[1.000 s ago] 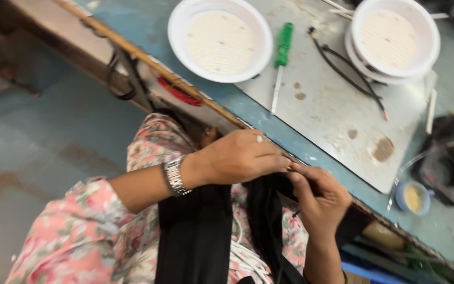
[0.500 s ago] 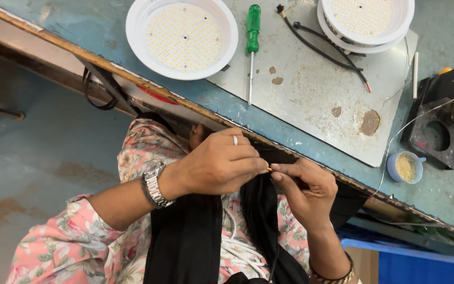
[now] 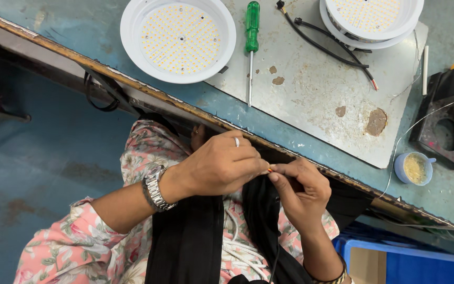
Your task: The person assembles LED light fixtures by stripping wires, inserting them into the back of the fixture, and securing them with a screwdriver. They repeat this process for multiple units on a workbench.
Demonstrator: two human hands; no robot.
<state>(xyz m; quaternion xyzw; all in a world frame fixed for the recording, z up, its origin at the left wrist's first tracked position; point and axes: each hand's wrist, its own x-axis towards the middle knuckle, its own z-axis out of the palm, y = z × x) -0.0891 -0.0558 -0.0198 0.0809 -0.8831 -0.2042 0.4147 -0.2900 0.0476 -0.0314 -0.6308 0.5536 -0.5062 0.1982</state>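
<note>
Blue cup point(image 3: 415, 168) holds yellowish paste, far right. Left hand point(image 3: 222, 165) and right hand point(image 3: 301, 192) pinch a wire end point(image 3: 270, 170), lying left-right.

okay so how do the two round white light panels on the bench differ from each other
The left light panel lies whole in view on the blue bench top, overlapping the edge of the grey metal sheet; the right light panel rests on that sheet and is cut off by the top of the picture. Black wires run out from beside the right one; the left one has a green screwdriver beside it. Both are round, white-rimmed, dotted faces up.
</note>
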